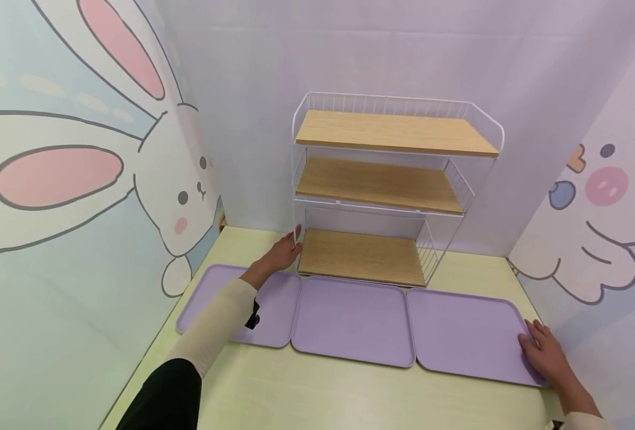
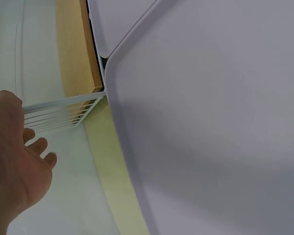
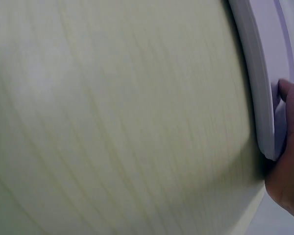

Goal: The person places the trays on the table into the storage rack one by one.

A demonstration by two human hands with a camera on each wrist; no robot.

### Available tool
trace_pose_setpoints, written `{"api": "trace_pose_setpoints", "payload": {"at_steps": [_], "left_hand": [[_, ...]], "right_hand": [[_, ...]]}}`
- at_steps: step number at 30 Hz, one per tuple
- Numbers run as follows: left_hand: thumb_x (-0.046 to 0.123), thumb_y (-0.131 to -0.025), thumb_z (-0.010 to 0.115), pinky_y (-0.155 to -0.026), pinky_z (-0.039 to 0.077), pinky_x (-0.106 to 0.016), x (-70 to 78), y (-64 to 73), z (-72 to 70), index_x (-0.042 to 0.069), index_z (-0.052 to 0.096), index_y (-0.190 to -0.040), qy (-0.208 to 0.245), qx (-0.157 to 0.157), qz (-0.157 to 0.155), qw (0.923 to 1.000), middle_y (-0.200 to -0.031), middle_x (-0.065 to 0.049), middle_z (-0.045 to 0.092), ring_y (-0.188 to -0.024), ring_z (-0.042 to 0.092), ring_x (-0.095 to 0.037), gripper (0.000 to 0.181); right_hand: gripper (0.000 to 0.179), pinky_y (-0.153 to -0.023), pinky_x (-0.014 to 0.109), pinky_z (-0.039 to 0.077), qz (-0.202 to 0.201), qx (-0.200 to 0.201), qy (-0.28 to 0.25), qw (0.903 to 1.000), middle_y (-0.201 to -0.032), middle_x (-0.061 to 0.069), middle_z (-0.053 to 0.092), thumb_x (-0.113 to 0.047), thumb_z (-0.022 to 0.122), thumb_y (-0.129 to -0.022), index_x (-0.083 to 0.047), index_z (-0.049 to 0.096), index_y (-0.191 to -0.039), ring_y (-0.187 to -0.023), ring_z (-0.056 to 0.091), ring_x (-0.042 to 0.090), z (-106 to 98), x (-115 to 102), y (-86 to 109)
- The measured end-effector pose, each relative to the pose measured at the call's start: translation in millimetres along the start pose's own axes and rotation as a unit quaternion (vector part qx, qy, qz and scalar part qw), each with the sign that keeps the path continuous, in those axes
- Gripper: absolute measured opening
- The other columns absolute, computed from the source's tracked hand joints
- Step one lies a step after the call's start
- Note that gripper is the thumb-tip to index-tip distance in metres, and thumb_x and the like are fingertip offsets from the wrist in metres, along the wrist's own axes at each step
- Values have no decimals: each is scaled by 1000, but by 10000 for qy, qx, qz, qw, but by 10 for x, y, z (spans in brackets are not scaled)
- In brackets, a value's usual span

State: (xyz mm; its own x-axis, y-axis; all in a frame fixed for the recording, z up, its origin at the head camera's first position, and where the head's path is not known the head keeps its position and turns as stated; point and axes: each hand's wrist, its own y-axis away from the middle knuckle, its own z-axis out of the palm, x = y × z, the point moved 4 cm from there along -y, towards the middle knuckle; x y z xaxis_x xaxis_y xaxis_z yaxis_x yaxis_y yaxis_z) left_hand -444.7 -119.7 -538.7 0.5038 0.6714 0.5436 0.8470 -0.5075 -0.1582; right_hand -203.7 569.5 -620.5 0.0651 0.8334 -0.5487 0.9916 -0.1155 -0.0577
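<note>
A white wire rack with three wooden shelves [image 1: 395, 132] stands at the back of the table. My left hand [image 1: 282, 253] holds its left front upright, low down beside the bottom shelf [image 1: 361, 258]. In the left wrist view, the thumb of that hand [image 2: 17, 169] lies over the wire side and the fingers curl behind it. Three light purple trays lie in a row before the rack: a left tray [image 1: 276, 316], a middle tray [image 1: 353, 322] and a right tray [image 1: 465, 334]. At the right tray's outer end, my right hand [image 1: 547, 355] grips the rim, thumb inside.
A pale wood-grain table [image 1: 349, 394] extends in front of the trays. Behind the rack hangs a plain lilac curtain [image 1: 242, 119]. Printed cloth walls with a rabbit [image 1: 172, 179] and another cartoon figure [image 1: 613, 239] close in the left and right sides.
</note>
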Motion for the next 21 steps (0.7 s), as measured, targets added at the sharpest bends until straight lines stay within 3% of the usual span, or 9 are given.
{"api": "trace_pose_setpoints", "payload": {"at_steps": [2, 4, 6, 8, 10, 15, 17, 19, 21], "left_hand": [[45, -122, 26, -142, 28, -49, -232, -66, 122, 1, 4, -180, 408, 50, 170, 9990, -186, -24, 24, -174, 30, -38, 77], [45, -122, 27, -144, 23, -45, -293, -72, 174, 3, -1, -181, 784, 32, 192, 9967, -188, -22, 17, -175, 26, -34, 77], [39, -122, 27, -144, 20, -49, -335, -104, 206, 4, -4, -180, 1272, 10, 77, 9918, -188, -24, 12, -175, 22, -38, 75], [28, -121, 29, -144, 18, -54, -106, -30, 125, -1, -4, -179, 1472, -69, -170, 9889, -187, -28, 10, -174, 21, -45, 73], [20, -120, 31, -142, 19, -60, 112, 51, 45, -4, -2, -178, 1460, -62, -417, 9884, -186, -32, 12, -173, 21, -50, 71], [16, -119, 31, -140, 28, -59, 244, 94, 7, -7, -1, -178, 1125, 26, -592, 9919, -183, -36, 19, -170, 30, -51, 71], [14, -118, 32, -140, 29, -58, 244, 93, 7, -7, -2, -178, 1123, 20, -607, 9918, -183, -36, 19, -169, 32, -51, 72], [14, -119, 32, -141, 28, -58, 244, 100, 3, -6, -3, -178, 1148, -14, -593, 9916, -184, -34, 18, -170, 31, -49, 72], [14, -119, 30, -141, 26, -57, 239, 96, 5, -6, -4, -178, 1180, -51, -576, 9913, -186, -32, 14, -171, 28, -48, 71]], "right_hand": [[62, -122, 90, 18, -38, 216, 144, 9997, -167, 54, 20, -23, 34, -120, 23, 32, -160, -159, 13, 77, 1, -17, 5], [58, -117, 89, 25, 23, 375, 286, 9989, -166, 52, 27, -20, 34, -120, 22, 36, -159, -154, 22, 77, -9, -27, 7], [56, -110, 87, 27, 160, 417, 333, 9984, -165, 50, 32, -20, 34, -119, 19, 38, -160, -147, 27, 80, -31, -23, 3], [56, -102, 84, 28, 274, 439, 351, 9980, -159, 51, 36, -21, 35, -119, 17, 39, -160, -138, 32, 81, -70, -25, -12], [56, -105, 84, 31, 274, 408, 241, 9985, -154, 55, 38, -19, 37, -119, 18, 39, -160, -133, 35, 82, -121, -40, -44], [60, -111, 85, 39, 501, -40, -100, 9987, -151, 60, 39, -23, 35, -121, 17, 30, -165, -136, 44, 78, -256, -60, -123], [64, -110, 63, 53, 773, -341, -320, 9959, -155, 60, 35, -30, 33, -122, 13, 23, -169, -138, 44, 76, -283, -42, -131], [67, -99, 37, 59, 980, -605, -569, 9917, -160, 60, 28, -35, 34, -123, 5, 16, -173, -138, 50, 71, -287, -26, -129], [70, -83, 20, 55, 1170, -776, -849, 9864, -163, 59, 24, -40, 39, -123, -2, 11, -175, -124, 71, 49, -271, 0, -116]]}}
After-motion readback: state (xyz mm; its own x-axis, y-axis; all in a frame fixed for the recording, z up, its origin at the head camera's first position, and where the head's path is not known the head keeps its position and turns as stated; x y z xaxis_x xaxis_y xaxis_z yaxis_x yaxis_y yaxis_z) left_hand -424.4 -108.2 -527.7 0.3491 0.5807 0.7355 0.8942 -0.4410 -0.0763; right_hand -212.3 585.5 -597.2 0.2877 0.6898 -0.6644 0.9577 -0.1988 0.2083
